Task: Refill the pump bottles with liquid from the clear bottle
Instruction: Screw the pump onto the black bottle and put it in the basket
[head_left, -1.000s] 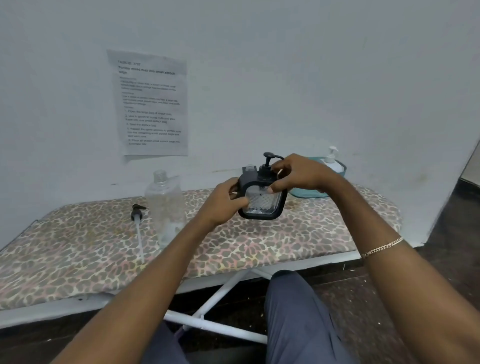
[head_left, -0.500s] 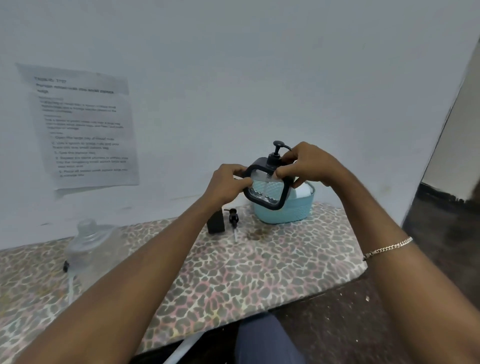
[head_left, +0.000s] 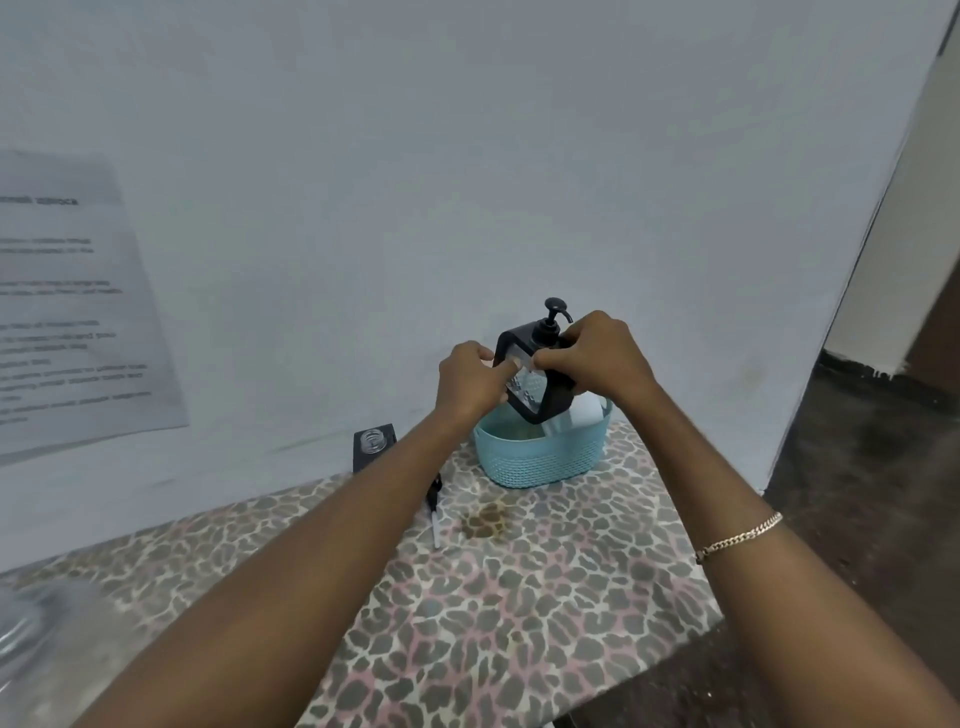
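Observation:
A black-framed pump bottle (head_left: 530, 387) with its pump head on hangs tilted just above the light blue basket (head_left: 540, 457). My left hand (head_left: 470, 382) grips its left side and my right hand (head_left: 597, 358) grips its right side near the pump. A second black bottle (head_left: 373, 446) stands open-necked by the wall, left of the basket. Its loose pump with tube (head_left: 434, 512) lies on the board beside it. The big clear bottle (head_left: 47, 654) shows blurred at the bottom left.
The leopard-print board (head_left: 519, 597) ends at a right edge near the dark floor (head_left: 872, 467). A brown stain (head_left: 485, 519) marks the cover in front of the basket. White items (head_left: 584, 410) sit inside the basket. A printed paper sheet (head_left: 72, 312) hangs on the wall.
Both hands carried the pump bottle to the right and lower, from in front of me to just over the basket. My view swung right, so the clear bottle slid to the bottom left.

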